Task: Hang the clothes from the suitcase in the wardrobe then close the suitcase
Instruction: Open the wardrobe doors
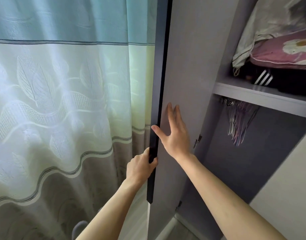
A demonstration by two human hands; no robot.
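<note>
Room: a leaf-patterned curtain (62, 101) hangs at left; the wardrobe (244, 161) stands open at right.
Left hand (140, 167): my fingers curl round the door's (188, 66) dark outer edge.
Right hand (174, 135): flat, fingers straight, on the door's inner face.
Inside: hangers (238, 123) bunch under the shelf's (252, 95) left end; bedding (278, 54) lies on it.

Left hand (140, 166) curled tight, right hand (174, 134) flat

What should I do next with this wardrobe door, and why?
Probably push the door a little further open towards the curtain. Your left hand grips its dark edge and your right hand lies flat on its inner face, so both are set to swing it. That should give freer access to the hangers under the shelf.
</note>
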